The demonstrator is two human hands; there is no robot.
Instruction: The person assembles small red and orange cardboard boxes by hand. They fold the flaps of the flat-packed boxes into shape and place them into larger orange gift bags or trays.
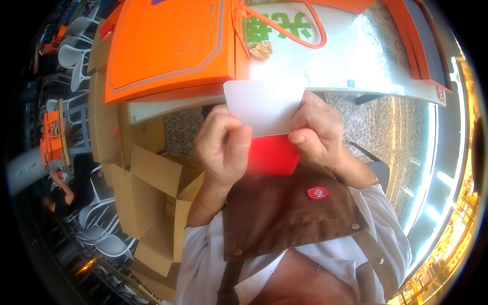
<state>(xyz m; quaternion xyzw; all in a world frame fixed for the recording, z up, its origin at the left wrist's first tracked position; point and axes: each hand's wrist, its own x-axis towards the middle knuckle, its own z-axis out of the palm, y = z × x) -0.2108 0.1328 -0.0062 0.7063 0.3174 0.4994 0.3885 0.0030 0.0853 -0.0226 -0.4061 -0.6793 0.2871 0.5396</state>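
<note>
Between my two hands is a folded piece of thin card, with a white upper panel (264, 107) and a red lower panel (273, 156). A straight crease divides the two colours. My left hand (222, 145) pinches its left edge, thumb up and fingers curled behind. On the other side, my right hand (319, 127) grips the right edge with thumb and bent fingers near the crease. The card is held in front of my brown apron (284, 213), just off the table's near edge. Whatever lies behind the card is hidden.
A large orange box (170, 48) stands on the white table (325, 66) at left. Nearby are a crumpled brown scrap (261, 50) and an orange loop handle (284, 33). Orange trays (419, 46) sit far right. Open cardboard cartons (157, 203) are at my left, with white chairs (76, 61) beyond.
</note>
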